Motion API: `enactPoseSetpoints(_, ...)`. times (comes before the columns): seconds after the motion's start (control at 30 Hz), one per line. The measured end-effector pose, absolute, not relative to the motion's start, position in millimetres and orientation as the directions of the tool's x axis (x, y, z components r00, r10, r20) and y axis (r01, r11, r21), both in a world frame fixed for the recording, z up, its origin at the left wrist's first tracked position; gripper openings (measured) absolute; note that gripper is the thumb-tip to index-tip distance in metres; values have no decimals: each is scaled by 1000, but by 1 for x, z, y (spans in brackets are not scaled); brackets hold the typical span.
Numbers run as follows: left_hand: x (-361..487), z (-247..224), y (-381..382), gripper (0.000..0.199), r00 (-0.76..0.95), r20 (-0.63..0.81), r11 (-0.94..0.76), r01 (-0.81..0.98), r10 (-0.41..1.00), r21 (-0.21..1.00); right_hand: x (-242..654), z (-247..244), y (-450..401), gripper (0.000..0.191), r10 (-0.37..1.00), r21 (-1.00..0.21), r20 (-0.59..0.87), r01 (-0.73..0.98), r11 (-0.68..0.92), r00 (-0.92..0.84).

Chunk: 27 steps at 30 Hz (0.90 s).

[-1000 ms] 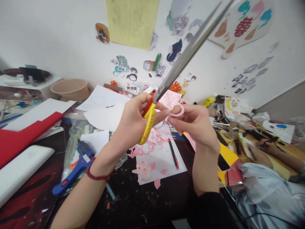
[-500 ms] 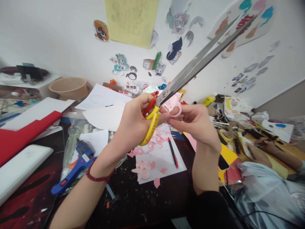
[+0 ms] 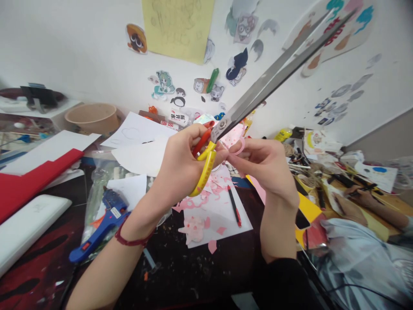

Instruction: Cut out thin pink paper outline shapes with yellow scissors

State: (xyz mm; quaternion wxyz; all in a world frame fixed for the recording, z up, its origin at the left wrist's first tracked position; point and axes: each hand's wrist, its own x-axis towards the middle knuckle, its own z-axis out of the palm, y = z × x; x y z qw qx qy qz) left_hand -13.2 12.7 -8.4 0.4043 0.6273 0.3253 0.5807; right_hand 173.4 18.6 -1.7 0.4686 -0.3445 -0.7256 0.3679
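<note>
Large scissors [image 3: 258, 88] with yellow and red handles rest in my left hand [image 3: 185, 161]; their blades point up and right, slightly apart. A small pink paper piece [image 3: 238, 147] with a curved strip is pinched in my right hand [image 3: 266, 165]. The fingertips of both hands meet at this piece. Below them, pink scraps [image 3: 211, 193] and a pink star-like cutout [image 3: 193, 229] lie on a white sheet [image 3: 226, 239], beside a red and black pen [image 3: 234, 206].
A blue glue gun [image 3: 103, 224] lies at the left, near a white box [image 3: 32, 228] and a red strip [image 3: 41, 181]. A round tan tub [image 3: 92, 118] stands behind. At the right, another person's arm [image 3: 380, 204] reaches over a cluttered table.
The pink piece and my right fingers have shifted slightly up and left. The scissors have tilted a little, their tips moving up and right.
</note>
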Motion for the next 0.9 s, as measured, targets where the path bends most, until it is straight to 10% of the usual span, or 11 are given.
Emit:
enactPoseSetpoints(0.43, -6, -19, 15, 51, 156, 585, -582, 464, 796, 668, 167, -3, 24, 5, 600, -634, 760, 79, 769, 250)
enactPoseSetpoints(0.9, -2, -17, 10, 38, 190, 480, -487, 608, 856, 627, 170, -6, 25, 8, 534, -567, 800, 52, 822, 274)
